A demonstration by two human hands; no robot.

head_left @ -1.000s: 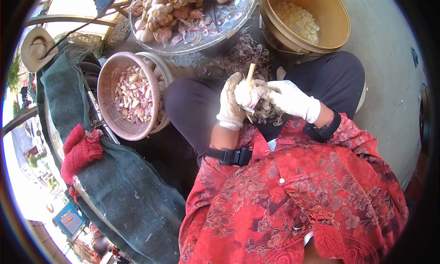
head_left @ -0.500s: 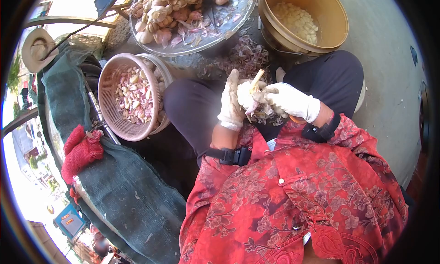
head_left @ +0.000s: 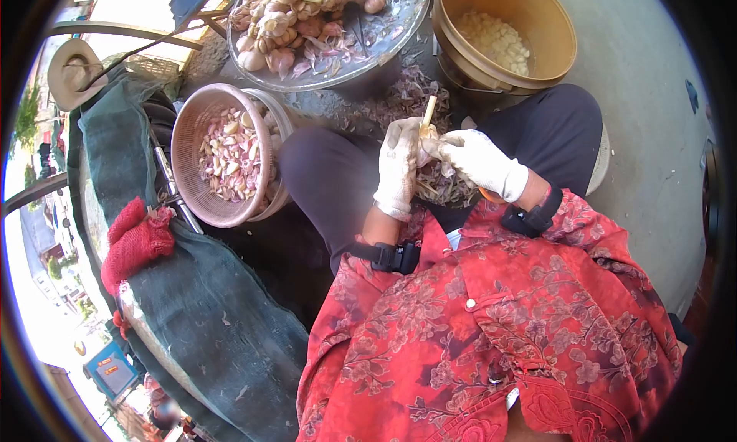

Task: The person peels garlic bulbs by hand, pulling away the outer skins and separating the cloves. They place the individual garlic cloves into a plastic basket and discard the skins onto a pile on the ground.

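Both hands wear white gloves and meet above my lap. My left hand (head_left: pixel 398 164) is closed round a garlic bulb (head_left: pixel 430 144), whose pale stem (head_left: pixel 430 110) points up between the hands. From the other side my right hand (head_left: pixel 477 159) grips the same bulb with bent fingers. Much of the bulb is hidden by the gloves. Papery garlic skins (head_left: pixel 444 186) lie below the hands. At the upper left of them is a pink basket (head_left: pixel 178 146) holding peeled-looking and pinkish cloves (head_left: pixel 230 158).
A round metal tray (head_left: pixel 399 35) with whole bulbs and skins stands ahead. Right of it is a yellow bucket (head_left: pixel 560 43) with pale cloves (head_left: pixel 495 39) inside. At the left lie green netting (head_left: pixel 207 319), a red knitted cloth (head_left: pixel 137 242) and a hat (head_left: pixel 73 74).
My left fingers have curled in from a flatter pose round the bulb. The bulb shows less between the hands. The view has shifted slightly.
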